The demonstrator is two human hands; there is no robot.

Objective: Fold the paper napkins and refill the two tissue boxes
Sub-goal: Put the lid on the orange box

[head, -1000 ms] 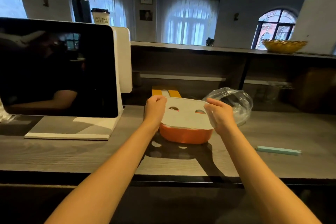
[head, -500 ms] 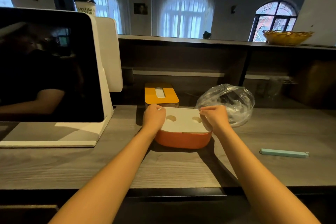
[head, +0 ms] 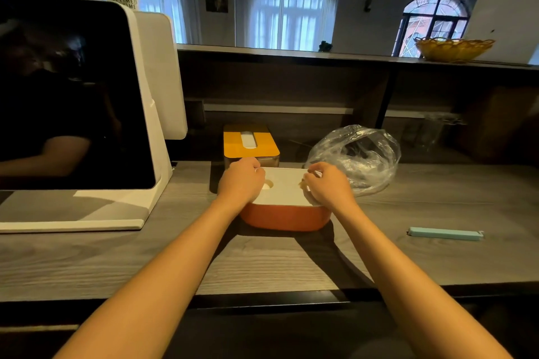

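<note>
An orange tissue box [head: 284, 218] stands mid-counter with a white panel [head: 284, 186] lying flat across its top. The panel has two finger holes. My left hand [head: 241, 181] curls over the panel's left end at one hole. My right hand [head: 329, 187] grips the right end and covers the other hole. Behind it stands a second tissue box with a yellow slotted lid [head: 249, 141], a white tissue showing in the slot. No loose napkins are visible.
A crumpled clear plastic bag [head: 357, 154] lies just right of the orange box. A teal bag clip [head: 444, 234] lies further right. A white-framed screen terminal [head: 75, 102] fills the left. A raised shelf with a yellow basket [head: 453, 49] runs behind.
The white panel was tilted up above the orange box; it now lies flat on it, with both hands lowered along with it. My view has shifted down.
</note>
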